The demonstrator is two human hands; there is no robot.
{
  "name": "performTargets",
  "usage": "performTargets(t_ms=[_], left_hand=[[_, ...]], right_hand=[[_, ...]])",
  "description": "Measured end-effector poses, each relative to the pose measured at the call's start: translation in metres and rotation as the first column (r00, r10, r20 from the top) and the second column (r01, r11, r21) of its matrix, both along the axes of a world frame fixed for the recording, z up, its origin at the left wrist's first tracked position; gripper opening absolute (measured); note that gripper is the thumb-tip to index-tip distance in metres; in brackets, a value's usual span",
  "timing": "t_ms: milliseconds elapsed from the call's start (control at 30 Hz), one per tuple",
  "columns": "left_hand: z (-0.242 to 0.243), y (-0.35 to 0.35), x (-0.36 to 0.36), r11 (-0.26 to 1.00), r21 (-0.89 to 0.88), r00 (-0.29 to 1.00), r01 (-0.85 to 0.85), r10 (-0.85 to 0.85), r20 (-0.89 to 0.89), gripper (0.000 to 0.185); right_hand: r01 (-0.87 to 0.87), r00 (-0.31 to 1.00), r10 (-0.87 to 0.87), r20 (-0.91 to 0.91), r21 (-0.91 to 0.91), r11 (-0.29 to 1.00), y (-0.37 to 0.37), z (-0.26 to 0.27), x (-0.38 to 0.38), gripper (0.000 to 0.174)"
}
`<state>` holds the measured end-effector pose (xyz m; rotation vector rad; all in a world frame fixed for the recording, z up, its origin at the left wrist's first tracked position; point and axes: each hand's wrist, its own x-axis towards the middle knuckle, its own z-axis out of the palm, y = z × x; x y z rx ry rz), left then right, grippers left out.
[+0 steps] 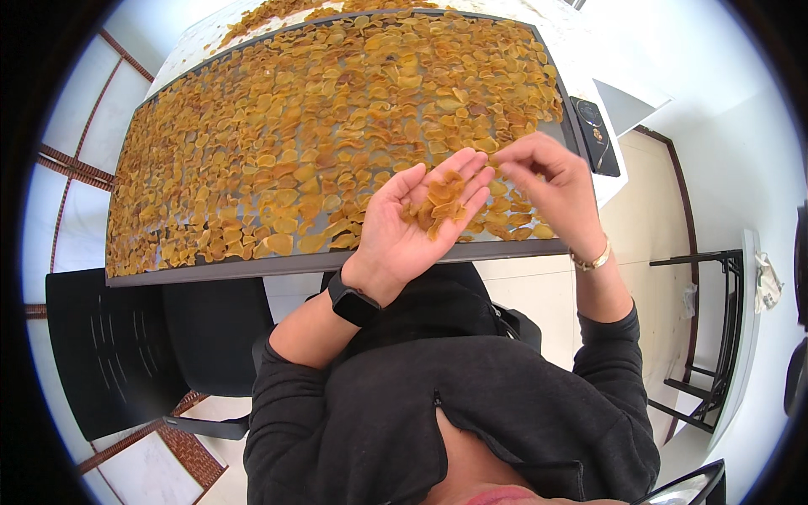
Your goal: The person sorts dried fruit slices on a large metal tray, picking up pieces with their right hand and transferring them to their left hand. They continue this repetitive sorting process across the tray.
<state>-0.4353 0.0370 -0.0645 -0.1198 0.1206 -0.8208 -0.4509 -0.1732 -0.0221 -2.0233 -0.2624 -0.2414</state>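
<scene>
My left hand point(410, 221) is palm up above the near edge of a large dark-framed tray point(303, 265). A small heap of thin amber dried slices point(442, 205) lies in its palm, the fingers stretched out beneath. Just off those fingertips, my right hand point(546, 183) has thumb and forefinger brought close together. Whether a slice is between them is too small to tell. Many similar yellow-brown dried slices point(284, 158) cover the tray, mostly side by side and some overlapping. Grey tray surface shows through the gaps, more so near the right edge.
The tray sits on a white table point(189, 47), with loose slices point(271, 16) heaped beyond its far edge. A black smartphone point(594, 136) lies by the tray's right side. To the left stands a black chair point(120, 353). A black-legged folding table point(726, 341) leans at the right wall.
</scene>
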Motion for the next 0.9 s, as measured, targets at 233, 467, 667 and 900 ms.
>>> performTargets(t_ms=[233, 467, 667, 900], left_hand=[[-0.008, 0.006, 0.0, 0.999, -0.023, 0.996, 0.023, -0.021, 0.088, 0.05], [-0.02, 0.009, 0.001, 0.995, -0.069, 0.997, 0.069, -0.066, 0.039, 0.039], [-0.021, 0.011, 0.0, 0.991, -0.109, 0.989, 0.082, -0.067, 0.134, 0.044], [-0.012, 0.015, -0.001, 0.987, -0.143, 0.992, 0.075, -0.058, 0.114, 0.038]], right_hand=[[-0.173, 0.962, 0.205, 0.179, -0.179, 0.969, 0.042, 0.002, -0.007, 0.021], [-0.135, 0.979, 0.176, 0.1, -0.321, 0.937, 0.055, 0.006, 0.0, 0.011], [-0.141, 0.983, 0.168, 0.072, -0.287, 0.947, 0.06, 0.004, 0.003, 0.011], [-0.109, 0.966, 0.151, -0.211, 0.199, 0.974, 0.042, 0.024, -0.002, 0.01]])
